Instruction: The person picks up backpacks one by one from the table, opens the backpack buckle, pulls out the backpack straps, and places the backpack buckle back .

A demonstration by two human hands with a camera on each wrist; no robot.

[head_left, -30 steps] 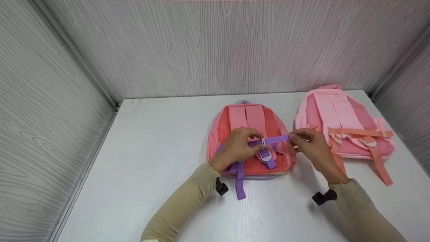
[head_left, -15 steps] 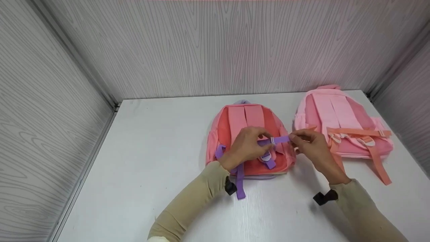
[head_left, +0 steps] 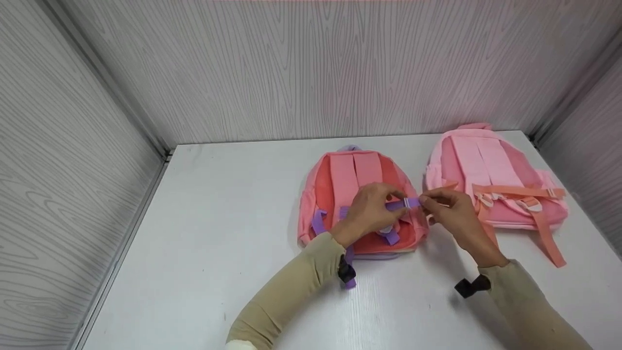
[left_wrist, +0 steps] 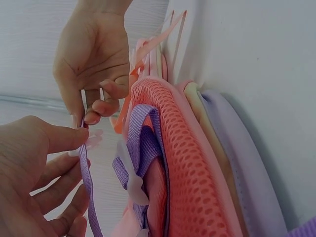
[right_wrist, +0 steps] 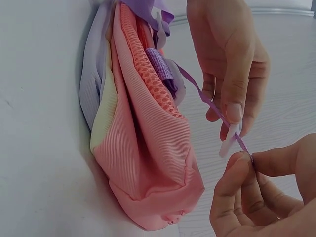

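Observation:
A small coral-pink backpack lies on the table with its shoulder straps facing up. Above its lower part, my left hand pinches a purple webbing strap at a white slide buckle. The thumb and fingers of my right hand pinch the same strap just beyond the buckle, near the bag's right edge. In the right wrist view the strap runs taut from the bag through the white slide buckle to the right fingertips. Another white buckle rests on the bag, partly hidden by the left hand.
A lighter pink backpack with orange straps lies on the right of the white table, close beside the right hand. Loose purple strap ends lie at the coral bag's lower left. Grey wood-grain panels enclose the table.
My left hand has moved right along the purple strap with the slide buckle, which is now close to the right fingertips. The right hand has stayed nearly still, holding the strap.

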